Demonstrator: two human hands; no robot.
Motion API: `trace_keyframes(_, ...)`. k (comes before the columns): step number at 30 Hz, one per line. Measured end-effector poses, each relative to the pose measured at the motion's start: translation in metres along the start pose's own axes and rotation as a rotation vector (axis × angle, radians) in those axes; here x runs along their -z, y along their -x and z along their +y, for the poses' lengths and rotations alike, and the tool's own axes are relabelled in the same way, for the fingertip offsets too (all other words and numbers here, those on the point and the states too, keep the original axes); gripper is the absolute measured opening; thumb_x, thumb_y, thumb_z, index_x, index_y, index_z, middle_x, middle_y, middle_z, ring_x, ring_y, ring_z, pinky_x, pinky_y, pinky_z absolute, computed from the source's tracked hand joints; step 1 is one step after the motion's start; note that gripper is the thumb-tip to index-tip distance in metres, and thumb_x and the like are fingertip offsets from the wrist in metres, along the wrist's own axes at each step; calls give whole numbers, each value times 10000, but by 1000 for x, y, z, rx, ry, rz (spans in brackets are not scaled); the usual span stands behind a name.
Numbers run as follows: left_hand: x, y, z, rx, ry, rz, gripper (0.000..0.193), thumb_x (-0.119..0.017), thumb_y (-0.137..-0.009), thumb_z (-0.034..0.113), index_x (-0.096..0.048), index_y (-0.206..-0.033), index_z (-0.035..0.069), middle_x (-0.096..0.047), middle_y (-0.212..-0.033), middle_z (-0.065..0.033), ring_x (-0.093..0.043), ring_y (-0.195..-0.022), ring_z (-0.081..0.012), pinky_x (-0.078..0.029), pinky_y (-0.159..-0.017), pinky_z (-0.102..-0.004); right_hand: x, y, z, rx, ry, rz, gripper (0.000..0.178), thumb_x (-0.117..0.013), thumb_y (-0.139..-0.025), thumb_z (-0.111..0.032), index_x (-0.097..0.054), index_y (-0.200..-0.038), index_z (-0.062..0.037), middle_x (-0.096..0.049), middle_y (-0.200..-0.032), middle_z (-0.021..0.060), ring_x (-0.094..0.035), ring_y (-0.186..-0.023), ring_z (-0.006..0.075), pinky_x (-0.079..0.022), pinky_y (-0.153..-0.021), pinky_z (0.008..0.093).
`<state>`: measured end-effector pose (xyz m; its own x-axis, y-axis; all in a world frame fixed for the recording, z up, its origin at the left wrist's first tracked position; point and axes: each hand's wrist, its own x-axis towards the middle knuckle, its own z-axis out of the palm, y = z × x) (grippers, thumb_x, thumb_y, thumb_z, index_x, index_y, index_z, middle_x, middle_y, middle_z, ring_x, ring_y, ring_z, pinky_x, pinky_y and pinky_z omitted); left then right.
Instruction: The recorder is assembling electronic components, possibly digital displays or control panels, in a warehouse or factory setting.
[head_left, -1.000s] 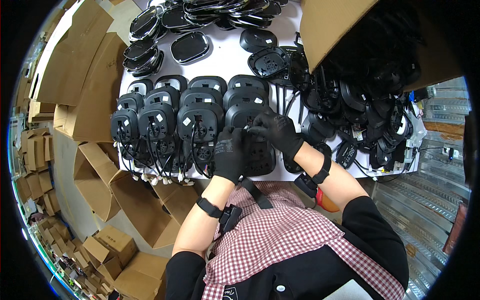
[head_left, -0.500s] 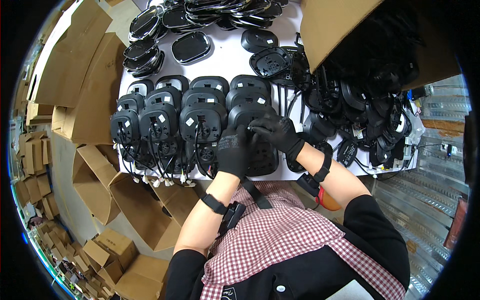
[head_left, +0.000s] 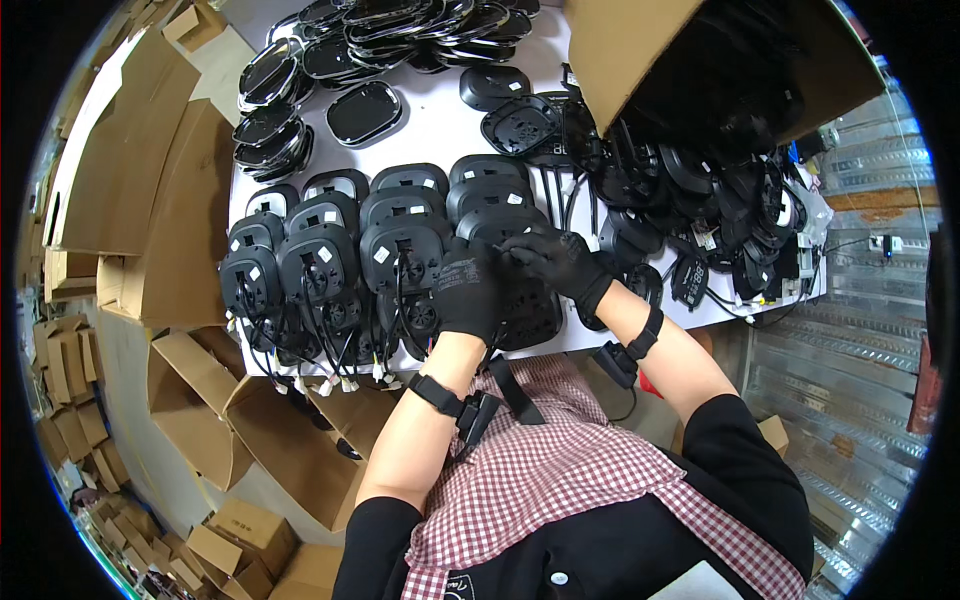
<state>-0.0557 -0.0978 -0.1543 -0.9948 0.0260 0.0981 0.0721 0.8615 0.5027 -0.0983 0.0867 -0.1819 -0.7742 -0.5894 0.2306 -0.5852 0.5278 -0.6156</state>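
Note:
My left hand and my right hand, both in black gloves, meet over the front right end of the rows of black plastic housings. Their fingers are bent and drawn together, fingertip to fingertip; what they pinch is hidden by the dark gloves. Beneath them lies a black housing, partly covered by both hands. Beside my left hand, other housings stand in overlapping rows, with black cables hanging from them to white plugs at the table's front edge.
Stacks of glossy black oval covers lie at the back of the white table, with a single cover before them. To the right, an open carton stands over heaped black parts. Cardboard boxes crowd the left side.
The view has shifted slightly, so the table sits a little differently in it. My hands stay together at the same housing; a small pale bit visible between the fingertips before is hidden now.

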Motion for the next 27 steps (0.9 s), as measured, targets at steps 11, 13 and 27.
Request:
trace_keyframes(11, 12, 16, -6, 44, 256, 39, 199, -619, -879, 185, -597, -1020, 46, -584, -984, -192, -616, -845, -359, -507, -702, -452, 22, -2, -42, -916, -1224, 33, 430, -472, -999, -384, -559, -1237, -36, -629, -1153, 105, -627, -1007, 216, -542, -855, 352)
trace_keyframes(13, 25, 25, 1, 105, 458, 58, 205, -619, -889, 169, -602, -1050, 43, -596, -976, -170, -621, -847, -324, -513, -710, -420, 20, -2, -51, -810, -2018, 152, 597, -333, -1022, -493, -494, -1284, 19, -613, -1149, 130, -610, -1014, 239, -524, -897, 362)
trace_keyframes(27, 66, 45, 32, 47, 204, 171, 290, -776, -726, 265, -698, -954, 104, -632, -875, -103, -594, -831, -284, -466, -718, -404, 38, -16, -97, -704, -2093, -197, 527, -371, -1025, -435, -486, -1316, -11, -565, -1263, 140, -544, -1178, 243, -432, -1031, 388)
